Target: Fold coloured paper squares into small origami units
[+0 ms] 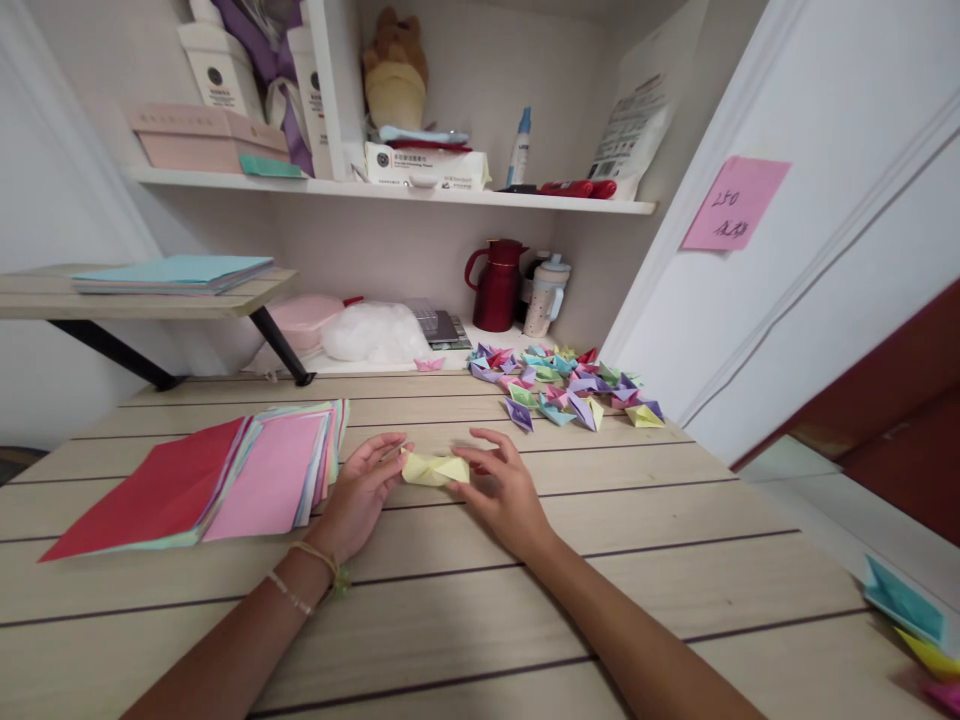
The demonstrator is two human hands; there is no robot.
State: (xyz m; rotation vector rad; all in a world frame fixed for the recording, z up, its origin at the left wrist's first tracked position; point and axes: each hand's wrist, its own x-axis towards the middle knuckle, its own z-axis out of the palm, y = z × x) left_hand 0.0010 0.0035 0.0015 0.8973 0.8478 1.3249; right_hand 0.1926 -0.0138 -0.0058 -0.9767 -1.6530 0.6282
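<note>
Low over the middle of the wooden table, a pale yellow paper boat [435,470] is stretched out between both hands. My left hand [367,490] pinches its left end between thumb and fingers. At the right end, my right hand [502,490] has its thumb at the lower corner and its index finger at the upper one, with the other fingers raised and apart. Farther back on the right lies a heap of folded paper boats [570,385] in several colours. A single pink paper boat [430,364] sits left of that heap.
Fanned coloured paper sheets [262,470] lie left of my hands. A small raised shelf [262,290] carries blue paper [176,270]. Behind stand a red thermos jug [498,285] and a pale cup [546,297]. More folded paper [904,598] is at the right edge.
</note>
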